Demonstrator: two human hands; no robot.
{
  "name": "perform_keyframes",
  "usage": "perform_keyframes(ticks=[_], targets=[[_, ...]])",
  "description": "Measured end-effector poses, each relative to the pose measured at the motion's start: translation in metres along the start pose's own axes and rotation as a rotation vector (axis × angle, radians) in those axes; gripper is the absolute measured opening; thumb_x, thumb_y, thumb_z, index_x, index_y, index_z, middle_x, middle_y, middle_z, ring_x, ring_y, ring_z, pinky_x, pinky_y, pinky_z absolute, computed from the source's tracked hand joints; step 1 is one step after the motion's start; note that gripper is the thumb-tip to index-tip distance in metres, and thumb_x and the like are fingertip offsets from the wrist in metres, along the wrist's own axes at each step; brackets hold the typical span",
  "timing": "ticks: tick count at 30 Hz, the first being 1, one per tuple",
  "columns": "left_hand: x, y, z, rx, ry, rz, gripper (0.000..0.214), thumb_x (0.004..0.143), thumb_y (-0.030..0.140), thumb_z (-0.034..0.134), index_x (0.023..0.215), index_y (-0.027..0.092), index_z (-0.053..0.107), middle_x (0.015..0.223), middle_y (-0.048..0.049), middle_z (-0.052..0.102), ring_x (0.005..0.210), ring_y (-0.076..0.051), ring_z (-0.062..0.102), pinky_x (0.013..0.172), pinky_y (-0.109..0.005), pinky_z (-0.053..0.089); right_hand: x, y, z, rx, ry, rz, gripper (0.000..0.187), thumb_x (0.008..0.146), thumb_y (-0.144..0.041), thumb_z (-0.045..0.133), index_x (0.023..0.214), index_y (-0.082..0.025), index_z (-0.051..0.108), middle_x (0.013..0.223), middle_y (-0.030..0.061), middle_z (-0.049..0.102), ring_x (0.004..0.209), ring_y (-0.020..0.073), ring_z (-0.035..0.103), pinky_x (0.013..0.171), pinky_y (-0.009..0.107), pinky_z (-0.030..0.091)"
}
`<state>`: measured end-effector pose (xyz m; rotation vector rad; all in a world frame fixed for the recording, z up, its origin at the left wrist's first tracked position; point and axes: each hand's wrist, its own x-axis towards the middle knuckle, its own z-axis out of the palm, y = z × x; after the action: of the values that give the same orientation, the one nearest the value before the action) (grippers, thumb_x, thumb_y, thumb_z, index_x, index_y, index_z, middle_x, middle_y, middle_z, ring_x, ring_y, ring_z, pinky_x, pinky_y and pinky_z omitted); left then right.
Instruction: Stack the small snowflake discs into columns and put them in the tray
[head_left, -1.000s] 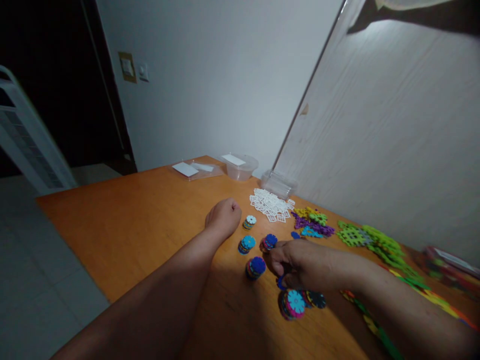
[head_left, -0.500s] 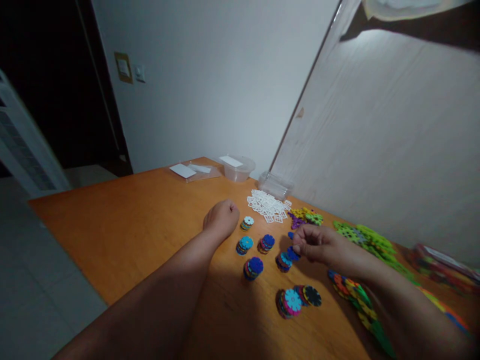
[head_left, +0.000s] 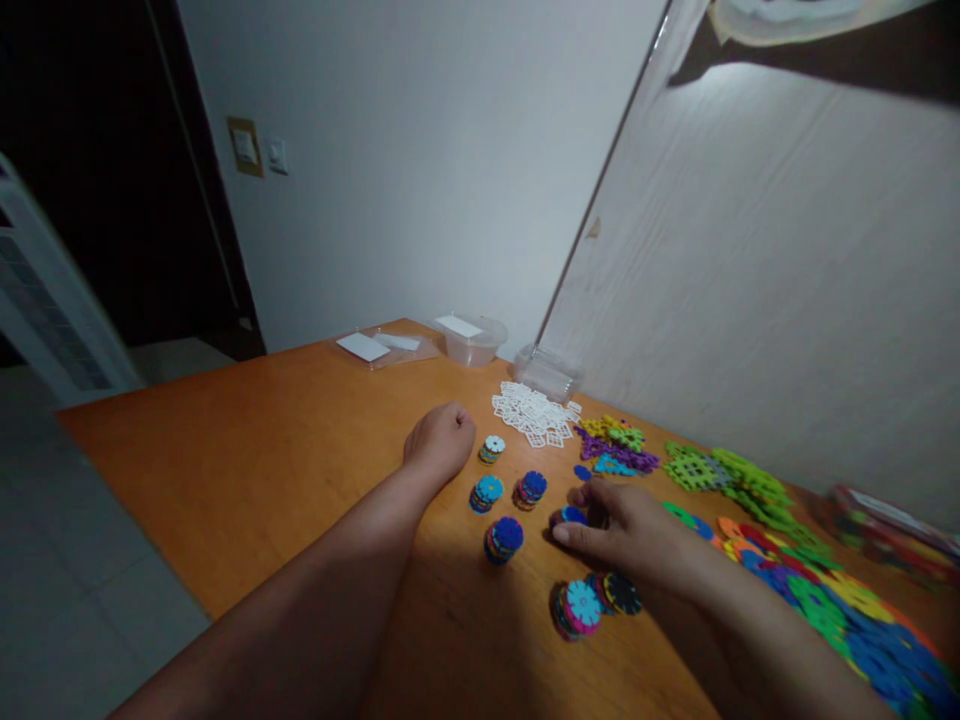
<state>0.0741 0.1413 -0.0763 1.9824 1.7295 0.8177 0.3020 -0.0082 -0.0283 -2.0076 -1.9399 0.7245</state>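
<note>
My left hand (head_left: 440, 441) rests on the orange table (head_left: 247, 450) as a closed fist, beside a small stack of discs with a white top (head_left: 492, 449). My right hand (head_left: 621, 527) lies low over a stack of blue-topped discs (head_left: 568, 517), fingers curled round it. Three more small stacks of coloured toothed discs stand between the hands: one light-blue topped (head_left: 486, 493) and two dark-blue topped (head_left: 531, 489) (head_left: 504, 538). A larger fallen pile of discs (head_left: 585, 605) lies near my right wrist.
White square lattice pieces (head_left: 534, 412) are heaped farther back, with yellow, purple and green pieces (head_left: 619, 446) to the right. A loose blue disc (head_left: 582, 472) lies on the table. Clear plastic containers (head_left: 470, 337) sit at the far edge. Many coloured discs (head_left: 810, 590) spread along the right wall.
My right hand rose toward the purple pieces, then came back down onto the blue-topped stack. The left fist has stayed put.
</note>
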Motion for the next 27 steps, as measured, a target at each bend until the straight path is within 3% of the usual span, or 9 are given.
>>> perform_keyframes(ticks=[11, 16, 19, 24, 27], targets=[[0.000, 0.000, 0.000, -0.003, 0.001, 0.004, 0.021, 0.088, 0.036, 0.048, 0.081, 0.025, 0.064, 0.090, -0.0025, 0.071, 0.074, -0.018, 0.059, 0.057, -0.028, 0.031, 0.001, -0.014, 0.000, -0.177, -0.004, -0.093, 0.017, 0.082, -0.037, 0.061, 0.081, -0.020, 0.060, 0.080, 0.0043, 0.066, 0.071, 0.0173, 0.059, 0.059, 0.026, 0.038], [0.001, -0.001, 0.002, 0.013, -0.003, -0.007, 0.022, 0.089, 0.036, 0.047, 0.083, 0.025, 0.065, 0.093, -0.0034, 0.072, 0.076, -0.018, 0.059, 0.059, -0.027, 0.032, 0.001, -0.012, -0.001, -0.117, -0.002, -0.097, 0.026, 0.081, -0.043, 0.064, 0.092, -0.019, 0.066, 0.082, 0.0051, 0.067, 0.072, 0.0181, 0.059, 0.058, 0.027, 0.038], [0.001, -0.002, 0.002, 0.009, -0.007, 0.000, 0.022, 0.089, 0.035, 0.047, 0.084, 0.025, 0.066, 0.094, -0.0035, 0.072, 0.077, -0.018, 0.059, 0.059, -0.027, 0.033, 0.004, -0.001, -0.013, -0.069, 0.087, -0.096, 0.034, 0.086, -0.048, 0.057, 0.102, -0.019, 0.066, 0.082, 0.0050, 0.068, 0.071, 0.0189, 0.059, 0.060, 0.028, 0.040], [0.002, -0.002, 0.002, 0.000, 0.003, 0.005, 0.021, 0.088, 0.036, 0.047, 0.081, 0.025, 0.064, 0.092, -0.0030, 0.071, 0.074, -0.018, 0.058, 0.058, -0.028, 0.031, 0.013, 0.036, -0.038, -0.178, 0.410, 0.002, 0.029, 0.088, -0.040, 0.047, 0.092, -0.019, 0.068, 0.078, 0.0054, 0.069, 0.073, 0.0216, 0.061, 0.064, 0.030, 0.040], [0.002, -0.003, 0.003, -0.005, 0.016, 0.016, 0.021, 0.088, 0.036, 0.047, 0.080, 0.025, 0.063, 0.089, -0.0027, 0.071, 0.072, -0.017, 0.058, 0.057, -0.028, 0.028, 0.019, 0.053, -0.037, -0.269, 0.390, 0.049, 0.028, 0.088, -0.035, 0.046, 0.093, -0.020, 0.069, 0.076, 0.0048, 0.069, 0.071, 0.0224, 0.061, 0.062, 0.030, 0.039]])
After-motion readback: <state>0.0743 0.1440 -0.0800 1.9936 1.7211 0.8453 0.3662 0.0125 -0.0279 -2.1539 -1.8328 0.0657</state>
